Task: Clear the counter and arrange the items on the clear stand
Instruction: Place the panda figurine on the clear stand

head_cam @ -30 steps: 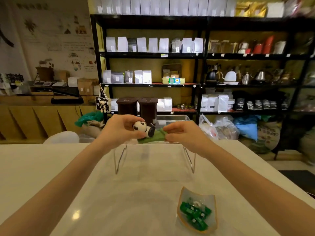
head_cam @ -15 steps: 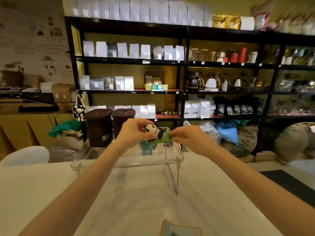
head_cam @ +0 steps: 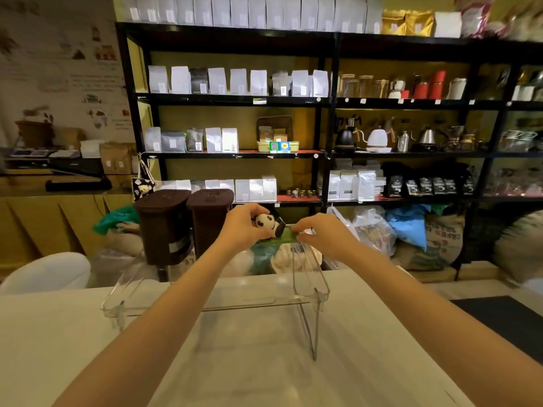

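A small panda figure (head_cam: 268,223) on a flat green base (head_cam: 279,238) is held over the far right part of the clear stand (head_cam: 223,304), which stands on the white counter (head_cam: 367,353). My left hand (head_cam: 242,227) grips the panda's left side. The fingers of my right hand (head_cam: 318,233) pinch the green base's right end. I cannot tell whether the base touches the stand's top. The glass dish of green candies is out of view.
Beyond the counter stand two brown bins (head_cam: 183,224), sacks and plastic bags (head_cam: 408,230) on the floor, and black shelves (head_cam: 326,101) full of white pouches and kettles. A white chair back (head_cam: 47,273) shows at the left. A dark mat (head_cam: 505,321) lies at the right.
My view has lifted and swung, so the candy dish has dropped out of the bottom. Both hands have carried the panda figure toward the stand's far right end.
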